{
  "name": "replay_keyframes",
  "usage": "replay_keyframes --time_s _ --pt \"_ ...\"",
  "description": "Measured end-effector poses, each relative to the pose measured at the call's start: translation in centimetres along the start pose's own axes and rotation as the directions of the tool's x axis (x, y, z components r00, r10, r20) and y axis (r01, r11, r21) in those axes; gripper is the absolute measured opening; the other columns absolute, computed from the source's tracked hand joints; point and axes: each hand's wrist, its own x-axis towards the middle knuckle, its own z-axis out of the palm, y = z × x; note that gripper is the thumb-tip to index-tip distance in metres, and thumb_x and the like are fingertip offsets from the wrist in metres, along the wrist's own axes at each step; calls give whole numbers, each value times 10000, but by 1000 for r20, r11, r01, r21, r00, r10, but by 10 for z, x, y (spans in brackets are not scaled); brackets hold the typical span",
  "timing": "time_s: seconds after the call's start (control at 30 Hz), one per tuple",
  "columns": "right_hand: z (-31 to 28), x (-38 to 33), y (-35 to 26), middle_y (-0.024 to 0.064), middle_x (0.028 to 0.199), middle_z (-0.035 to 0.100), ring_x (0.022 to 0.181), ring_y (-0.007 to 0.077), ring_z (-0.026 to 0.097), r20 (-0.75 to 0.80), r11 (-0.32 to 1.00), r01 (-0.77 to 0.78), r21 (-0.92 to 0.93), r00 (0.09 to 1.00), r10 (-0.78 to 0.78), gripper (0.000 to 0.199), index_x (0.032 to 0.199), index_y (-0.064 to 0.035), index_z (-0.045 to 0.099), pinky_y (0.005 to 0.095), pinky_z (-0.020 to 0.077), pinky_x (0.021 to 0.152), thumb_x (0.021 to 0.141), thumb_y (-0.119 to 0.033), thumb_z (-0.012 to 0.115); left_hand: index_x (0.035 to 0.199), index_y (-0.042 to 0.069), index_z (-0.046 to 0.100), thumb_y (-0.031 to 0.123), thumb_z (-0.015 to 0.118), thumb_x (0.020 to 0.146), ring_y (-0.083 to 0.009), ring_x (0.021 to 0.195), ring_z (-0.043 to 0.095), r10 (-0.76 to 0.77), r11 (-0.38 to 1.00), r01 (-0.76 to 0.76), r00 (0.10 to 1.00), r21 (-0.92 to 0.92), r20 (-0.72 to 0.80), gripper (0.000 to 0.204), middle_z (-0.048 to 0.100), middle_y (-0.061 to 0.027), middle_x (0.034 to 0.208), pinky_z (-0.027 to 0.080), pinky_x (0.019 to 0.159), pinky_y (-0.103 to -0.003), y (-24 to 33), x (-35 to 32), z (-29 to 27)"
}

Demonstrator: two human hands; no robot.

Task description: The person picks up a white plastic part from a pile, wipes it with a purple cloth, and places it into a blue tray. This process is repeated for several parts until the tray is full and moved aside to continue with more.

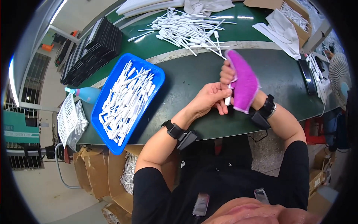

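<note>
Over the near middle of the dark green table, my two hands are close together. Between the fingertips of my left hand (212,98) is the rounded wide end of a white plastic stick (228,98). A purple fabric cloth (244,82) drapes over my right hand (226,73), whose fingers curl round its left edge. The cloth lies against the stick and hides its other end. To my left, a blue tray (158,79) holds many similar white sticks (126,100). Beyond my hands lies a loose heap of white sticks (186,30).
Black stacked trays (93,48) stand far left, near a light blue squeeze bottle (88,94). White cloths (279,31) and a carton of sticks (296,16) are at far right. A fan (339,76) stands at the right edge. Cardboard boxes (112,171) sit below the table.
</note>
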Motion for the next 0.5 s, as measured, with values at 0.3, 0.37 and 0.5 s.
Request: replay_keyframes --time_s 0.3,0.37,0.5 --pt "-27 -7 5 -5 631 465 486 78 414 313 930 -164 -330 910 271 239 969 -13 503 204 378 497 950 -250 525 894 9 630 159 603 927 -50 546 555 590 691 -247 736 680 -332 156 618 -15 741 407 477 -165 15 -6 -9" --pt "-29 -13 6 -5 637 470 503 75 430 250 921 -175 -349 929 271 243 980 -20 507 199 378 491 945 -258 539 856 8 660 117 620 912 -29 588 538 780 519 -405 585 753 -224 129 613 0 745 392 511 -156 12 -4 -10" --pt "10 -28 12 -8 644 480 541 69 462 38 900 -183 -396 976 215 251 998 -38 523 187 378 479 936 -278 564 888 18 683 79 692 845 -17 559 472 830 506 -394 465 768 -308 75 558 2 731 375 505 -185 13 -10 4"
